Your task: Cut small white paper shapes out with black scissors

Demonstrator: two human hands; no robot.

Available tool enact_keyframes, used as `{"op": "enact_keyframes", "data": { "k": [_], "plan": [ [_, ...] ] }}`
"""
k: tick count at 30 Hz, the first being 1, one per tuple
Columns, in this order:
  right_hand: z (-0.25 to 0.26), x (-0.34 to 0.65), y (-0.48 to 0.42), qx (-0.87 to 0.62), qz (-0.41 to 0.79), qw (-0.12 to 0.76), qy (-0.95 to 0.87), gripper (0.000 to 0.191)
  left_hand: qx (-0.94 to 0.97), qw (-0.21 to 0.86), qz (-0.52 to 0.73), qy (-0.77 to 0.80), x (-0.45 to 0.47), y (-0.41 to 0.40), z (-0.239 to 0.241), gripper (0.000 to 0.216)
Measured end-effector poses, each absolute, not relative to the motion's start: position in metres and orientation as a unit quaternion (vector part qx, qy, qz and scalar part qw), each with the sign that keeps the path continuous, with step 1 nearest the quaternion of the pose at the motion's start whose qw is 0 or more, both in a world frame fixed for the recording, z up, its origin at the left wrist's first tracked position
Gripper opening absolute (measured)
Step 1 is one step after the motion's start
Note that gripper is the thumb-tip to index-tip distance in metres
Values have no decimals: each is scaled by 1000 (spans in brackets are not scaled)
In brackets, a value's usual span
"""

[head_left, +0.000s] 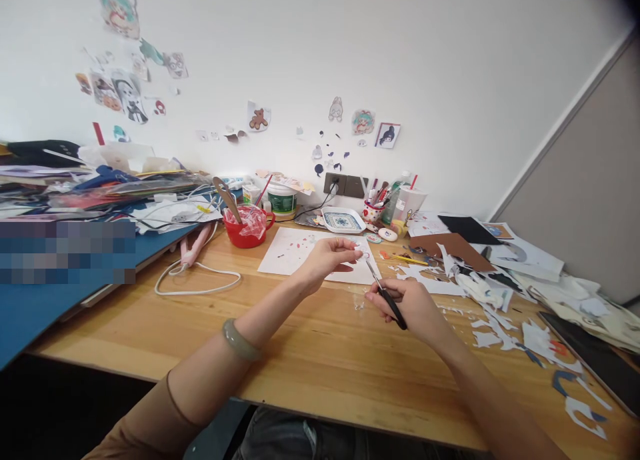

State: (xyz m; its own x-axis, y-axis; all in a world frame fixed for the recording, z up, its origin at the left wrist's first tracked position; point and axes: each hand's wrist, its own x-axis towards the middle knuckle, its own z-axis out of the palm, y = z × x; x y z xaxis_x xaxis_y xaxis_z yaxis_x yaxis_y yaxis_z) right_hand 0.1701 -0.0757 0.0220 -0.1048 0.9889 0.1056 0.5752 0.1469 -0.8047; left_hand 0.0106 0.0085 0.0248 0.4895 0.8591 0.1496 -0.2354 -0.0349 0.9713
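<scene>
Over the middle of the wooden desk, my left hand (330,263) pinches a small white piece of paper (365,254) between thumb and fingers. Scissors (389,301) with black handles are gripped in my right hand (413,310), their blades pointing up and away toward the paper piece. Whether the blades touch it I cannot tell. Beneath and behind my left hand lies a white sheet (280,253) with small coloured cut-outs on it. Tiny paper trimmings (359,306) rest on the desk just left of the scissors.
White paper scraps (493,327) spread across the right side. A red mug (245,230) with plastic inside stands at the left, near a pink corded tool (194,247). Behind are a patterned tray (343,221) and a brush cup (373,212). Stacked papers (100,187) fill the far left.
</scene>
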Motion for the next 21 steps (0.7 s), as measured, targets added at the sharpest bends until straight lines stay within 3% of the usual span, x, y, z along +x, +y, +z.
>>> {"op": "enact_keyframes", "data": {
  "k": [21],
  "plan": [
    [29, 168, -77, -529, 379, 336, -681, 17, 542, 671, 428, 268, 13, 0, 27, 26]
  ]
}}
